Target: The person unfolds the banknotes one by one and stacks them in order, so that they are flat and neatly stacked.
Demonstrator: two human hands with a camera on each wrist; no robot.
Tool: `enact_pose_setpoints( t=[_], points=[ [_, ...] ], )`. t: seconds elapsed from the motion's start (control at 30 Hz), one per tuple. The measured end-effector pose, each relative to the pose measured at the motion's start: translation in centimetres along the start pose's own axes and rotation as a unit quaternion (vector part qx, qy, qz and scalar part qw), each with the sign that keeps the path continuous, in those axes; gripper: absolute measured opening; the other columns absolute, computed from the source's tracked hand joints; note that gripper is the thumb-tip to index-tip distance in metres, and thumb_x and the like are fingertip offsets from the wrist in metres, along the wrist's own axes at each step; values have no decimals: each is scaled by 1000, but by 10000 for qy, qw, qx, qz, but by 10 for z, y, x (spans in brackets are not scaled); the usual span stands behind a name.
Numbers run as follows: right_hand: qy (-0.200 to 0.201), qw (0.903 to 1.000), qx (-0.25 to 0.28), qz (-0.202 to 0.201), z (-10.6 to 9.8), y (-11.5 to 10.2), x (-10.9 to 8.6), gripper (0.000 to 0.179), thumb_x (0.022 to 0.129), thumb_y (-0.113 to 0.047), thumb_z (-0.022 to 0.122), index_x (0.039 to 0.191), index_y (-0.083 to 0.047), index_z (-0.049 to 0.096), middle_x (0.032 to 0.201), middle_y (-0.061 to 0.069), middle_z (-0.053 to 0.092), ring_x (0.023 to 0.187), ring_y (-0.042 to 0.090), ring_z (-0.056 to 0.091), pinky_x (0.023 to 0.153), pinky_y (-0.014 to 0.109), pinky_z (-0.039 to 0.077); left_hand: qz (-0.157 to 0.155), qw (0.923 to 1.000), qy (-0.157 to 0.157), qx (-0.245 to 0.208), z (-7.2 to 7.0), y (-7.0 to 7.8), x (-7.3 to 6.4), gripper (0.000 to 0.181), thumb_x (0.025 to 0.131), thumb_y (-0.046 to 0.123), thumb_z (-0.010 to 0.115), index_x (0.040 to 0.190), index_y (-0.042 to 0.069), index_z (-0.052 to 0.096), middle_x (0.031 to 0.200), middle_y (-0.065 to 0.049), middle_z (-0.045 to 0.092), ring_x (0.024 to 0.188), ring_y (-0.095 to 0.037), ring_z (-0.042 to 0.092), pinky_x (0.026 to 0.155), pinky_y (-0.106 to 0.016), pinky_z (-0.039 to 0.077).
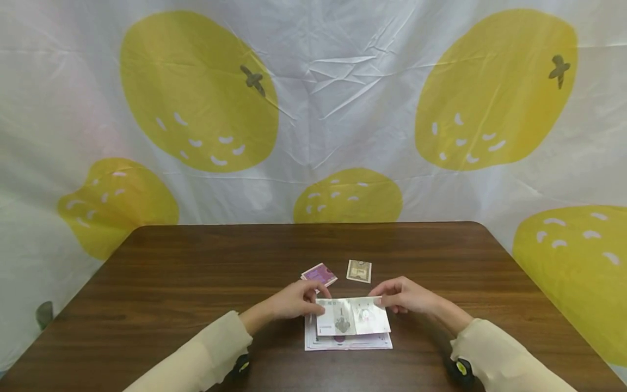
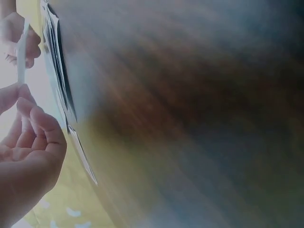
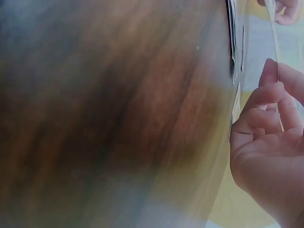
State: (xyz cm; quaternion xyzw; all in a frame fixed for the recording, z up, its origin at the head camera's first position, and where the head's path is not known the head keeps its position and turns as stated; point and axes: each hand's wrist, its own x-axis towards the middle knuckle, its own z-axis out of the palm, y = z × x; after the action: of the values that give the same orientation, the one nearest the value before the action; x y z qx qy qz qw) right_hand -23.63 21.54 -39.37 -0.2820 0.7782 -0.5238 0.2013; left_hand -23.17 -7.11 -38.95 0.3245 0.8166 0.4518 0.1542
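Both hands hold up a pale banknote (image 1: 364,317) with a crease down its middle, above a stack of banknotes (image 1: 352,344) on the table. My left hand (image 1: 300,299) pinches its left end between thumb and fingers. At the right end, my right hand (image 1: 406,295) pinches the top corner. The left wrist view shows the same banknote (image 2: 22,54) edge-on in the left hand (image 2: 35,137). Seen from the right wrist, its thin edge (image 3: 277,42) rises from the fingertips of the right hand (image 3: 268,123). The held note covers much of the stack in the head view.
Beyond the left hand lie purple banknotes (image 1: 319,274), slightly overlapped. A small brownish note (image 1: 359,271) lies to their right. Everything rests on a dark brown wooden table (image 1: 220,256), with a lemon-patterned cloth (image 1: 308,136) hanging behind its far edge.
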Motion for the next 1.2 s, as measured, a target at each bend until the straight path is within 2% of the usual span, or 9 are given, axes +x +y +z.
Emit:
enact_pose_setpoints(
  t=[0.27, 0.53, 0.77, 0.9, 1.2],
  points=[
    [-157, 9994, -231, 205, 3, 3, 2, 21, 81, -8, 61, 97, 5, 62, 59, -1, 49, 47, 4, 40, 39, 16, 28, -82, 9979, -187, 618, 1, 1, -2, 21, 75, 4, 66, 94, 7, 58, 61, 5, 46, 53, -6, 42, 48, -21, 35],
    [-209, 9979, -527, 328, 7, 1, 3, 17, 79, -8, 63, 93, 1, 64, 66, 1, 52, 51, 6, 42, 42, 18, 32, -26, 9926, -190, 1203, 7, 1, -4, 21, 73, 5, 68, 90, 10, 58, 58, 6, 45, 51, -4, 41, 47, -20, 33],
    [-196, 9964, -793, 220, 9, 0, 4, 15, 77, -6, 64, 88, 2, 61, 69, 4, 54, 56, 7, 45, 47, 18, 36, 192, 9858, -187, 1656, 9, 1, -4, 22, 71, 5, 67, 90, 8, 57, 58, 8, 44, 52, -3, 40, 48, -19, 34],
    [-136, 9952, -941, 215, 10, 0, 4, 14, 76, -6, 65, 86, 2, 60, 67, 2, 52, 53, 7, 44, 45, 18, 35, 274, 9816, -170, 1880, 10, 1, -5, 22, 71, 6, 68, 89, 8, 55, 57, 9, 44, 51, -2, 41, 49, -19, 34],
    [45, 9894, -1451, 81, 13, 3, 3, 14, 72, -7, 69, 82, -4, 59, 62, -3, 50, 51, 6, 43, 45, 19, 34, 203, 9781, 26, 2071, 12, 4, -7, 24, 69, 9, 71, 85, 8, 52, 54, 10, 44, 48, -2, 40, 47, -19, 33]
  ],
)
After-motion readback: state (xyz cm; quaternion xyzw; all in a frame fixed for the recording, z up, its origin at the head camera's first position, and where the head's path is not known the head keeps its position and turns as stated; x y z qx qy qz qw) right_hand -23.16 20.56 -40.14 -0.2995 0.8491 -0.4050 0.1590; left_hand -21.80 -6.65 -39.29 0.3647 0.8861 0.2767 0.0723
